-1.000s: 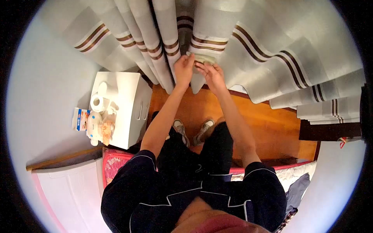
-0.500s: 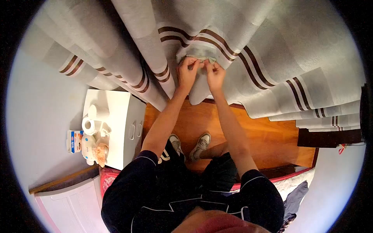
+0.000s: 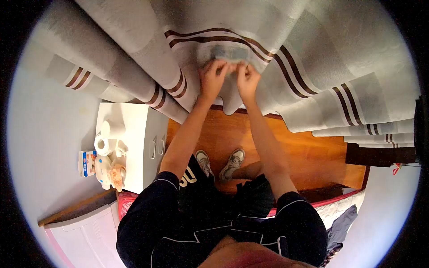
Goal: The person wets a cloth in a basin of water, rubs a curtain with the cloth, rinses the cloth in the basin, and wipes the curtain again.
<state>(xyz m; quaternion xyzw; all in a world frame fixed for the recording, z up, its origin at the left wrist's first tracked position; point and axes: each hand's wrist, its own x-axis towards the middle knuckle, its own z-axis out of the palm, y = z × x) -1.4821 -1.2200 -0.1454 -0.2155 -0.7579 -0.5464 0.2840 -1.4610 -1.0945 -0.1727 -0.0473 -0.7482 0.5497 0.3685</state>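
Note:
A grey curtain with paired dark brown stripes hangs in folds in front of me. My left hand and my right hand are raised close together before its middle fold. The fingers of both hands are closed in a pinch at the upper edge of a small stretch of greyish cloth. Motion blurs the fingertips, and I cannot tell whether this cloth is a separate piece or part of the curtain. Below the hands, the curtain's lower hem hangs just above the floor.
To the left stands a white cabinet with a paper roll, a plush toy and an orange-and-white packet on top. A blue-and-white box is beside it. Wooden floor lies below; a bed edge with dark clothing is at lower right.
Both hands have shifted slightly left and stay pinched. The cloth between them has changed from a bunched fold to a flatter patch. The curtain folds on the left have moved.

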